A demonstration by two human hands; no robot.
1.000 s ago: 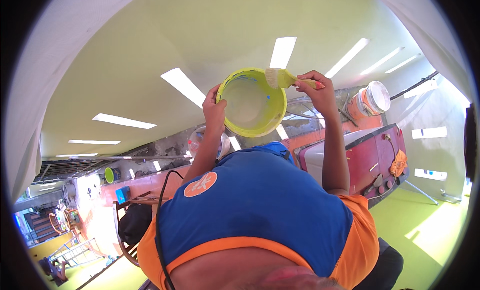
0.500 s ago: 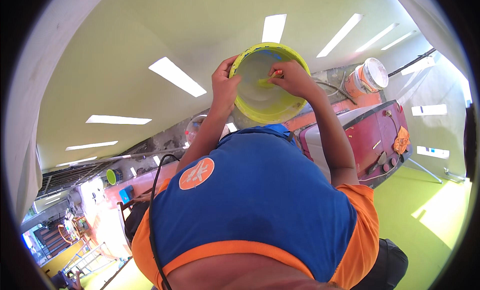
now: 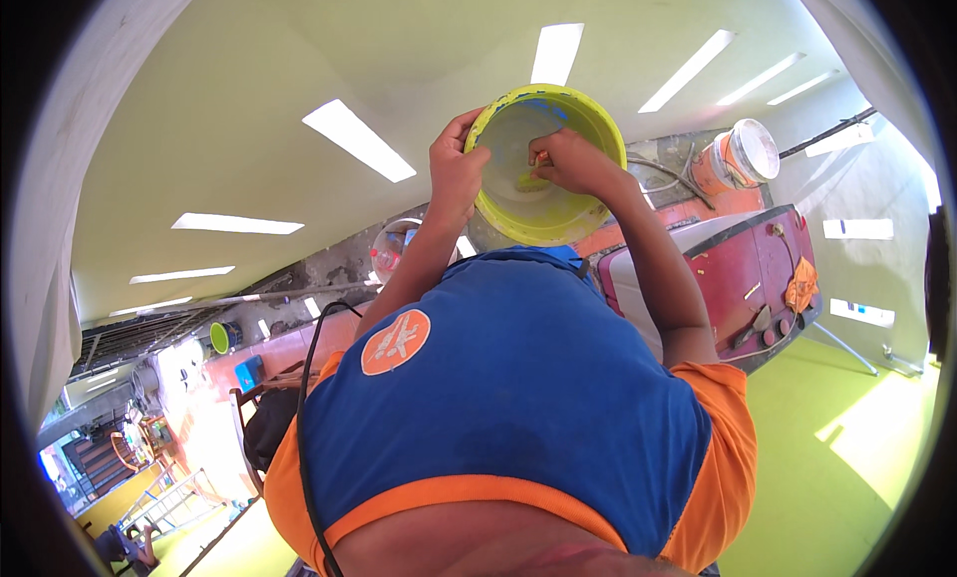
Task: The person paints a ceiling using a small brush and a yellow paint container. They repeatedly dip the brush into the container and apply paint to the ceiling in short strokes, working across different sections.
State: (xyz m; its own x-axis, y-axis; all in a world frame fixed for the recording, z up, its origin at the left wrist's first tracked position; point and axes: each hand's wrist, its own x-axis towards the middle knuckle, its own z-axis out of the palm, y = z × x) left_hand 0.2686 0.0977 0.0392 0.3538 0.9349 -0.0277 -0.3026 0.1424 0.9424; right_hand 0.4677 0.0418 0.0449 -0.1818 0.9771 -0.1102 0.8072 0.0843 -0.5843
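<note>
A yellow-green bucket (image 3: 551, 230) is held tilted in front of my chest, with blue paint smears inside the far rim and a pale coating on its inner surface. My left hand (image 3: 461, 168) is closed on the bucket's left rim, thumb at the inner side. Inside the bucket, my right hand (image 3: 575, 163) is closed on a small paintbrush (image 3: 532, 183), whose yellow-green bristles rest against the pale inside. Fingers hide most of the brush's handle.
On the right is a maroon and white box (image 3: 743, 278) with an orange cloth (image 3: 801, 284) and tools on it. A stained pail (image 3: 743, 158) stands beyond it. A white container (image 3: 391, 250) holding bottles sits by my left forearm. A ladder (image 3: 179, 497) and a person (image 3: 128, 549) are far left.
My right hand has shifted slightly left and down inside the bucket, and the brush's red handle end no longer shows. My left hand keeps its hold on the rim.
</note>
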